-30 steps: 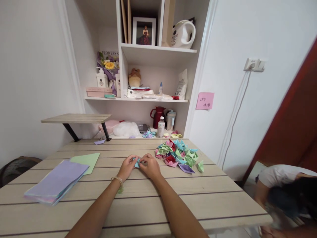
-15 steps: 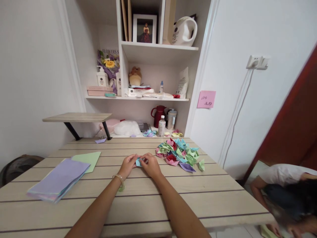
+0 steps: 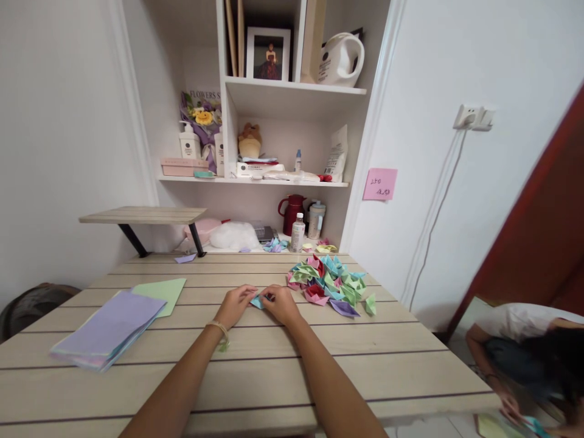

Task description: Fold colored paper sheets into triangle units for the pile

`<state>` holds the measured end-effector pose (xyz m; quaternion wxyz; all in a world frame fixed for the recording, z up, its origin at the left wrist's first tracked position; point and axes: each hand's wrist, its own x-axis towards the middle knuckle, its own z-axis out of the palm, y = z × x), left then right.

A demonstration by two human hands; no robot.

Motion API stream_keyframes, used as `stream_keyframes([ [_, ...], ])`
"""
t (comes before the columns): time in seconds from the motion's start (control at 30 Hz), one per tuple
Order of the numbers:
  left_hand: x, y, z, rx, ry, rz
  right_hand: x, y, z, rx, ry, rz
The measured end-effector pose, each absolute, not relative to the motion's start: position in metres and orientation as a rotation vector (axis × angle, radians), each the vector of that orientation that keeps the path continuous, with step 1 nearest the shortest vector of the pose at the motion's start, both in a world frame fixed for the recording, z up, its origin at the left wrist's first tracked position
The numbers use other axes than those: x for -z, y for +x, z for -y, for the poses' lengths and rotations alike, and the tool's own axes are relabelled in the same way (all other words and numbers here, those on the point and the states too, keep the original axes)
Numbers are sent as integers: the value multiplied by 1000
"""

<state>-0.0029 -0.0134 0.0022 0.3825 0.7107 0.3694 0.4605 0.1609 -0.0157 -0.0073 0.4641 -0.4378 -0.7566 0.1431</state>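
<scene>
A small folded piece of blue paper (image 3: 257,302) is held between my two hands at the middle of the table. My left hand (image 3: 237,304) pinches its left side, thumb and fingers together. On the other side my right hand (image 3: 279,302) has its fingers closed on the paper and covers part of it. Just beyond my right hand lies a heap of folded paper boats (image 3: 326,283) in green, pink, blue, red and purple. How far the blue paper is folded is partly hidden by my fingers.
A stack of purple-topped paper sheets (image 3: 109,328) and a green sheet (image 3: 171,292) lie left. A small raised stand (image 3: 141,215) is at the back left. A bottle (image 3: 297,233) stands behind the table. Another person (image 3: 524,353) crouches at the right, handling paper.
The blue paper has turned in my fingers and now shows a pointed, slanted shape. My left fingers have shifted slightly. The person at the right has moved their hands, and blue paper shows there.
</scene>
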Motion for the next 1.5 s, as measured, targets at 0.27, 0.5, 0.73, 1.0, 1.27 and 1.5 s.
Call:
stream_keyframes([
  [0.27,-11,-8,17,-1110,2267,-935,13,167,9,-664,-1025,1727],
  [0.5,-11,-9,20,-1078,2335,-997,13,168,7,-866,-979,1677],
  [0.73,-6,-8,19,-1083,2209,-966,15,169,8,-970,-959,1614],
  [1.0,-10,-9,16,-1236,2065,-1059,4,168,14,-1035,-903,1516],
  [1.27,-4,-9,9,-1283,1747,-1021,2,165,16,-1057,-881,1478],
  [1.5,-4,-7,11,-1216,1701,-945,6,164,14,-1131,-836,1415],
])
